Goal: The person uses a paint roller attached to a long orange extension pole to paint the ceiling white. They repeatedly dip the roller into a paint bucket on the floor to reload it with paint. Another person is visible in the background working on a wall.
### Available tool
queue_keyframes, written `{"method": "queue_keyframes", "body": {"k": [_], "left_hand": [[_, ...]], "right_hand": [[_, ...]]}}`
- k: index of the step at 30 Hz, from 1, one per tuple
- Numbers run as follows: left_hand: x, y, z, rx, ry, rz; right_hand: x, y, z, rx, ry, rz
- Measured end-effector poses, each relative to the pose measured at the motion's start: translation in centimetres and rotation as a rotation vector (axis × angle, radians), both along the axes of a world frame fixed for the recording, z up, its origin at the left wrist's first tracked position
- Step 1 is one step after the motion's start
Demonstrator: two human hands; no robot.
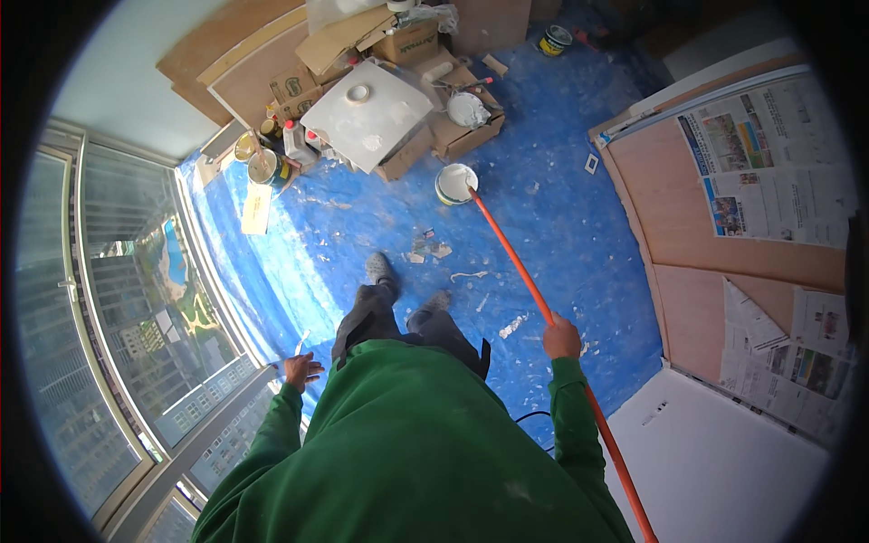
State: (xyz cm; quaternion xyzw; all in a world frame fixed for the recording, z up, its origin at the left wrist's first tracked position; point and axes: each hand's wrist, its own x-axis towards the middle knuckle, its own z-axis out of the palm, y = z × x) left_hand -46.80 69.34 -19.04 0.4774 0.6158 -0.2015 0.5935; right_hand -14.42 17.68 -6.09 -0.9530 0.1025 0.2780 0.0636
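My right hand [562, 338] is closed around a long orange pole [513, 252]. The pole's far end dips into a bucket of white paint [455, 185] standing on the floor ahead of me; whatever is fixed to that end is hidden in the bucket. The near end runs back past my right forearm and out of the picture. My left hand [303, 370] hangs beside the window, fingers apart, with nothing visible in it. A thin white strip [301, 343] shows just beyond its fingers, apparently on the floor.
Blue sheeting [561, 244] covers the floor, with scraps [430, 246] near my feet. Ahead lie cardboard boxes [407, 41], a white board [367, 113] and tins [267, 167]. Windows [163, 299] line the left; newspaper-covered panels [742, 163] stand right. Another tin [555, 40] sits farther off.
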Motion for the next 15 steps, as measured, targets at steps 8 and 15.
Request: {"method": "queue_keyframes", "body": {"k": [8, 15], "left_hand": [[0.3, -3.3, 0.4, -0.014, -0.118, 0.026], [-0.4, -3.3, -0.1, -0.017, -0.059, 0.02]], "right_hand": [[-0.7, -1.4, -0.1, -0.001, -0.008, 0.029], [-1.9, -1.4, -3.3, 0.063, -0.075, -0.055]]}}
